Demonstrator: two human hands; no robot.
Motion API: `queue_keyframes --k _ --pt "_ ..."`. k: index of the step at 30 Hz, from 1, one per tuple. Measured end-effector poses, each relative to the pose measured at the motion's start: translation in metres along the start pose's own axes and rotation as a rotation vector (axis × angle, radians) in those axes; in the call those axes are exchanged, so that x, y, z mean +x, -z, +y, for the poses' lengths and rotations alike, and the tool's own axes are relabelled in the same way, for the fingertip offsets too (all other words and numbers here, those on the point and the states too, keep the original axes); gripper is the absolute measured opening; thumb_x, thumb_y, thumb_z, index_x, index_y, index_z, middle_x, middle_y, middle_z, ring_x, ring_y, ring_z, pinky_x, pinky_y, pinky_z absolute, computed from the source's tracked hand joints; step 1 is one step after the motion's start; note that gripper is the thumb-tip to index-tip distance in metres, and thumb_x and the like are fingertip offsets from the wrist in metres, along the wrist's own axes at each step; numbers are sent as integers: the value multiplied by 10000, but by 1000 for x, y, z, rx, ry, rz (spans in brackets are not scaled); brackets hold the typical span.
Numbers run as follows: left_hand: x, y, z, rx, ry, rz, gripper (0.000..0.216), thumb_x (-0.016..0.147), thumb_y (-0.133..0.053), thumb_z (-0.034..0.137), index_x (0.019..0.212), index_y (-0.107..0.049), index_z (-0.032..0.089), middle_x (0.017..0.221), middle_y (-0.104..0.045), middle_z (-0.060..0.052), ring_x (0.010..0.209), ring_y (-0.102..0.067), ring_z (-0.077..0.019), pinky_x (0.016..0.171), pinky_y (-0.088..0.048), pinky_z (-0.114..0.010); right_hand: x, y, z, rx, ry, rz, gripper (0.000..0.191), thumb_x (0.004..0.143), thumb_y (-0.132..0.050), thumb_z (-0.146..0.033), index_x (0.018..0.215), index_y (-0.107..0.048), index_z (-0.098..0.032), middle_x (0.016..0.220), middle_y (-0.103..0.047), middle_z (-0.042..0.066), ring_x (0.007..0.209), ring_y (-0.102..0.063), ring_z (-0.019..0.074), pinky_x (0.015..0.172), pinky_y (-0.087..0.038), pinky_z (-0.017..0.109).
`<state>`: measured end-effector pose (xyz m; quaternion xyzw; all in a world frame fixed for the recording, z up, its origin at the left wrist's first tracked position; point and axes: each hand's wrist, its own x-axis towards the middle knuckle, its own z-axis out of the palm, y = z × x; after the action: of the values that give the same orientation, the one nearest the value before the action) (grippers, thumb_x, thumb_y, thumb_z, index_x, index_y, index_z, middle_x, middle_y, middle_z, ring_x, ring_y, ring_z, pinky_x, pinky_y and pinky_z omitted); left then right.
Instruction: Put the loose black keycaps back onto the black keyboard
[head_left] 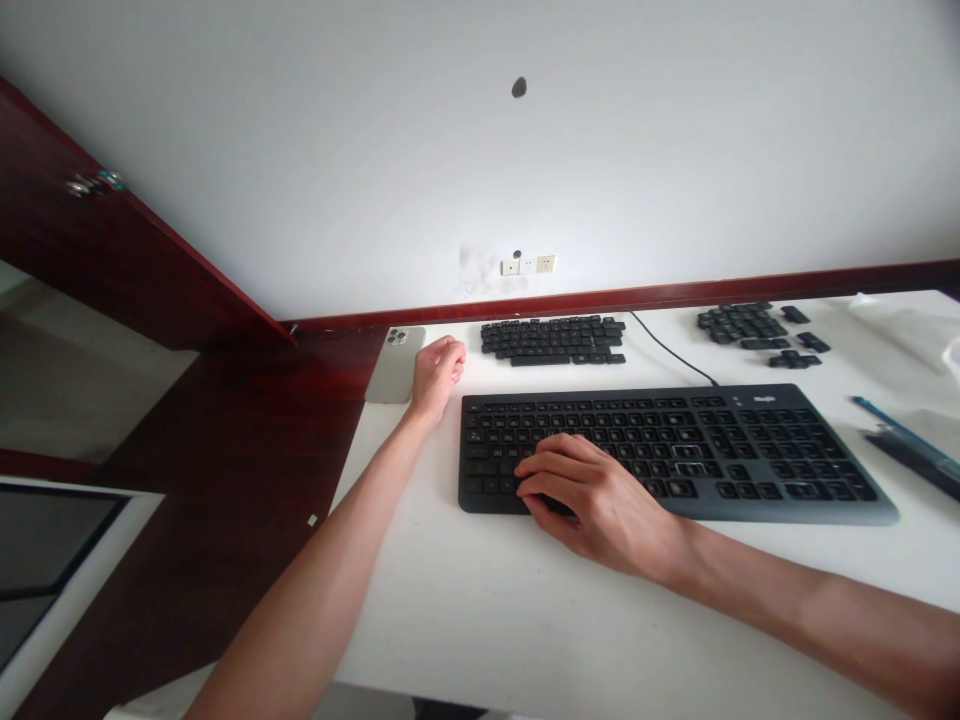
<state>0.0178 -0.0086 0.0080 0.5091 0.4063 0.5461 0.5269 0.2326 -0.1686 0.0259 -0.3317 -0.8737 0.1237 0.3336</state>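
A black keyboard (757,400) lies on the white table, with keycaps fitted at its left end and open key sockets across much of the rest. My right hand (592,490) rests over its left part, fingers bent and drawn together, fingertips down on the keys. Whatever sits under those fingertips is hidden. Beside a pale phone (390,370) with its cameras facing up, my left hand (439,372) is curled into a loose fist on the table. The inside of that fist does not show. Behind the keyboard, loose black keycaps (551,340) lie arranged in rows.
More keycaps (742,325) form a cluster at the back right, a few apart from it. A cable (671,348) runs back from the keyboard. A blue and black slim object (911,445) and white wrapping (911,335) lie at right. The table's left edge drops to dark flooring.
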Motion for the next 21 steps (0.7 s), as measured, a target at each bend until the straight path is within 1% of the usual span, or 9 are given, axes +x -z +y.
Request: queue_keyframes --k 5,8,16,21 --pt "0 1 0 16 -4 0 239 799 -638 259 633 -485 181 552 -332 73 481 -262 -43 473 -182 -194 -2 1 1 -12 60 42 133 971 -655 -140 1046 -753 -191 1108 -792 65 1074 -655 247 902 -581 421" --pt "0 1 0 24 -6 0 247 797 -642 270 629 -485 181 550 -341 71 483 -270 -45 472 -188 -193 -4 1 2 -22 38 29 159 972 -645 -123 1059 -759 -192 1091 -796 60 1080 -653 246 905 -586 420" --pt "0 0 2 38 6 1 257 790 -644 291 627 -477 183 549 -336 74 482 -265 -45 471 -194 -191 -4 1 4 -19 49 17 163 984 -643 -137 1074 -767 -194 1116 -790 73 1092 -662 245 925 -591 426" --pt "0 0 0 40 2 2 257 799 -640 291 634 -474 183 549 -319 79 480 -260 -43 473 -187 -189 -1 3 5 -9 23 4 143 972 -645 -124 1016 -757 -200 1085 -784 66 1041 -681 237 902 -597 430"
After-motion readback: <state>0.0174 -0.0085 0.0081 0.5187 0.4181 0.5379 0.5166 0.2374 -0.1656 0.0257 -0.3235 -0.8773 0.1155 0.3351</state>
